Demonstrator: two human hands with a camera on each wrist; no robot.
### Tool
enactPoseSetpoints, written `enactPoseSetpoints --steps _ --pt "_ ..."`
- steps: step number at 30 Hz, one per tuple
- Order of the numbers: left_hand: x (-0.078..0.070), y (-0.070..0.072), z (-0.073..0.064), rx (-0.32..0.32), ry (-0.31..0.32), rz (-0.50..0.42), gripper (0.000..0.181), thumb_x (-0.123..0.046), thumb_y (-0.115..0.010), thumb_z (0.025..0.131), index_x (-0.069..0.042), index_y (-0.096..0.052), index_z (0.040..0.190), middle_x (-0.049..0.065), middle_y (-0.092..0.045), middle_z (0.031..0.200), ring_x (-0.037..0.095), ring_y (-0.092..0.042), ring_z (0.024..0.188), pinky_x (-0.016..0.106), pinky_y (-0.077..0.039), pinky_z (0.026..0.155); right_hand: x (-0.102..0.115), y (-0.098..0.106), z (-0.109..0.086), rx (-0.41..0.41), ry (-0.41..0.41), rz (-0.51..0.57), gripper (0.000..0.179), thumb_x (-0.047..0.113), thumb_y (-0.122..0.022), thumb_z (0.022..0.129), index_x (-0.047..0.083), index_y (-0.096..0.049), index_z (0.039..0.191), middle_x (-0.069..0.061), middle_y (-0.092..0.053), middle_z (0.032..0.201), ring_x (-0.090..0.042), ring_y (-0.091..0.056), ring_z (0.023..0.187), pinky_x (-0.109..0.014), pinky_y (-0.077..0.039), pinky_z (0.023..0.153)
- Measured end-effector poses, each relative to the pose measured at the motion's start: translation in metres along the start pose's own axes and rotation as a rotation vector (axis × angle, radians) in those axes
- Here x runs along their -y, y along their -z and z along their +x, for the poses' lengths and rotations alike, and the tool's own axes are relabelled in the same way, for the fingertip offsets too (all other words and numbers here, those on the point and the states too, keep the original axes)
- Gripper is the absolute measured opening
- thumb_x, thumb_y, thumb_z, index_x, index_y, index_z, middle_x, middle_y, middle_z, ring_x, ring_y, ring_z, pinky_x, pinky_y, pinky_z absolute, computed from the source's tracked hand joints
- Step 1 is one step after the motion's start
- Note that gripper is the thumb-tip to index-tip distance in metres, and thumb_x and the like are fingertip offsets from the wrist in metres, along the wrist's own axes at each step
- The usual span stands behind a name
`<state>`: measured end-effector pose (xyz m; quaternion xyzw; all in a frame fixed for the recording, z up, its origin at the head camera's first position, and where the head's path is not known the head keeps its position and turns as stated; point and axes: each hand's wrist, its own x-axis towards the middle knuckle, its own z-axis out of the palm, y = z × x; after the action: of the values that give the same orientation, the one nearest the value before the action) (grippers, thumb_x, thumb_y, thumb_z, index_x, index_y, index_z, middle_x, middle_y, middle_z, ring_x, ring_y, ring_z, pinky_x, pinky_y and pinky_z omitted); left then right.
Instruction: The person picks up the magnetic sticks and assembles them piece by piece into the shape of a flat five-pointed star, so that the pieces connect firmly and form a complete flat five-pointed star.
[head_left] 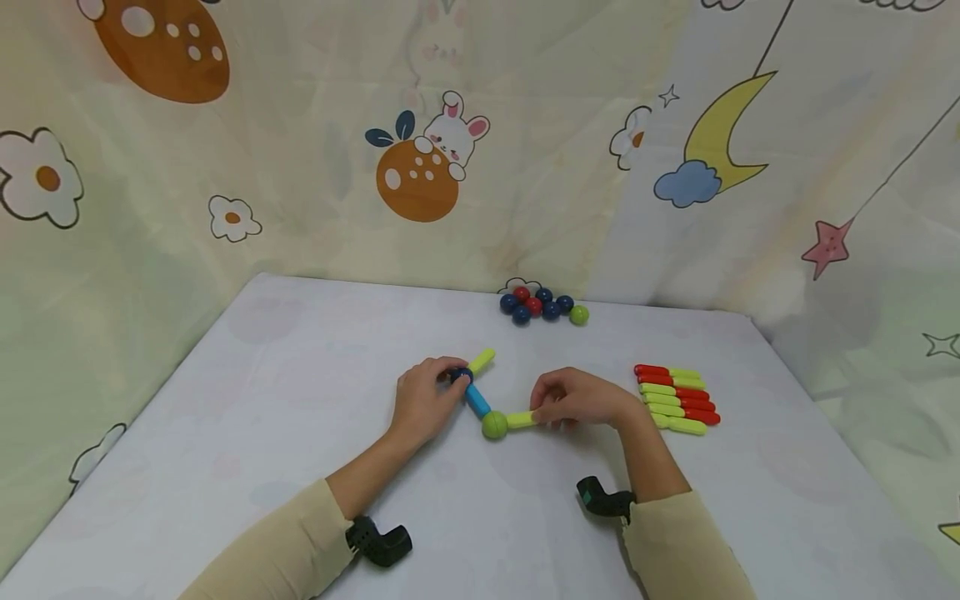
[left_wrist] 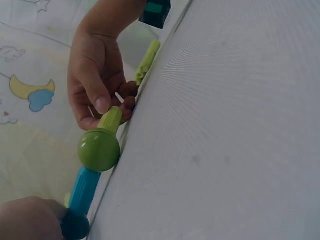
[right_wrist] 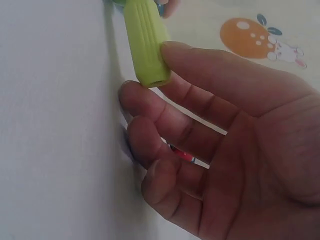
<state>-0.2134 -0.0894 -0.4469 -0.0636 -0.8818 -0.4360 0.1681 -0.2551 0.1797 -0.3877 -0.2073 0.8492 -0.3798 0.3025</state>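
Observation:
My left hand [head_left: 426, 398] grips a dark blue ball [head_left: 461, 375] between thumb and fingers. From that ball a yellow-green rod [head_left: 482, 361] points away to the back, and a light blue rod [head_left: 477, 401] leads to a green ball [head_left: 494, 425]. A second yellow-green rod [right_wrist: 145, 42] sticks out of the green ball toward the right. Its free end is pinched between thumb and fingers of my right hand [head_left: 573, 398]. In the left wrist view, the chain runs from the blue ball through the green ball [left_wrist: 99, 150] to the right hand [left_wrist: 97, 75].
Several loose balls, dark blue, red and green [head_left: 579, 315], lie together at the table's back. Right of my right hand, several red and yellow-green rods [head_left: 678, 392] are laid side by side. A patterned cloth [head_left: 300, 167] hangs behind the white table [head_left: 247, 433].

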Motion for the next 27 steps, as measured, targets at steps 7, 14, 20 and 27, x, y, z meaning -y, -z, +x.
enactPoseSetpoints --steps 7,14,20,27 --pt "0.0 0.0 -0.001 0.003 0.012 -0.032 0.024 -0.021 -0.076 0.094 -0.018 -0.077 0.118 0.002 -0.076 0.114 0.022 -0.068 0.111 0.047 -0.048 0.101 -0.007 0.002 0.003 -0.029 -0.018 -0.001 0.021 0.027 -0.069 0.098 0.009 -0.07 0.107 -0.007 -0.067 0.094 -0.022 -0.063 0.082 -0.031 -0.053 0.072" --pt "0.001 0.002 0.001 0.01 0.02 -0.017 0.024 -0.023 -0.074 0.096 -0.019 -0.077 0.12 0.001 -0.077 0.118 0.022 -0.068 0.116 0.05 -0.044 0.107 -0.012 0.005 0.018 -0.28 -0.05 0.067 0.028 0.028 -0.066 0.1 0.009 -0.066 0.12 -0.012 -0.066 0.108 -0.024 -0.064 0.086 -0.03 -0.056 0.072" --pt "0.004 0.001 0.0 0.017 0.025 -0.018 0.025 -0.023 -0.073 0.096 -0.02 -0.077 0.12 0.0 -0.077 0.118 0.022 -0.068 0.116 0.051 -0.042 0.108 -0.009 0.008 0.045 -0.444 -0.019 0.062 0.039 0.026 -0.064 0.103 0.008 -0.058 0.137 -0.017 -0.064 0.128 -0.028 -0.067 0.098 -0.03 -0.058 0.076" --pt "0.002 0.003 0.002 0.026 0.004 -0.018 0.025 -0.023 -0.072 0.096 -0.019 -0.078 0.121 0.001 -0.077 0.118 0.023 -0.068 0.115 0.053 -0.04 0.109 0.002 0.016 0.075 -0.539 -0.054 0.029 0.055 0.023 -0.064 0.101 0.016 -0.046 0.153 -0.018 -0.06 0.134 -0.028 -0.069 0.092 -0.029 -0.058 0.073"
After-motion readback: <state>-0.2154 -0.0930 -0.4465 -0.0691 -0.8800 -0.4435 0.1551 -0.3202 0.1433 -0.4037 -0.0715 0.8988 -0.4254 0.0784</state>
